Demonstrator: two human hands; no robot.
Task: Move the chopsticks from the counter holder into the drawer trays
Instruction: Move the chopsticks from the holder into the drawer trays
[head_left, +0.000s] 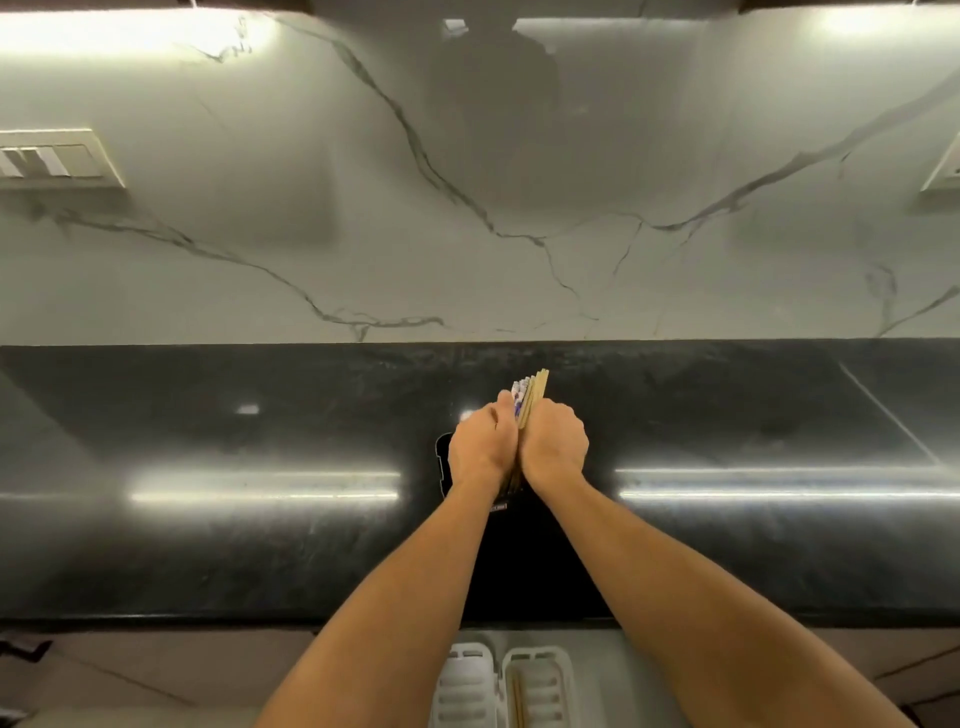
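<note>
Chopsticks (531, 397): light, stiff, slippery bundle, mid tabletop (208, 545); left hand (480, 449), right hand (553, 447) both clasp it mid-length; squeeze evenly or sticks slide loose

Chopsticks (531, 397): a bundle of slim sticks, most of pale tan wood, a few on the left side white with blue-purple markings. Gathered tightly together, ends fanned slightly and pointing away toward the wall, the lower lengths hidden; count cannot be told. Held above the dark bench. Holder (443, 462): dark, glossy, nearly the same tone as the bench, only its left outline visible directly below the bundle; form otherwise unclear. Drawer trays (540, 686): two white plastic trays with ribbed floors, side by side at the near edge below the bench; the right tray already contains tan wooden chopsticks (518, 699) lying lengthwise.
</note>
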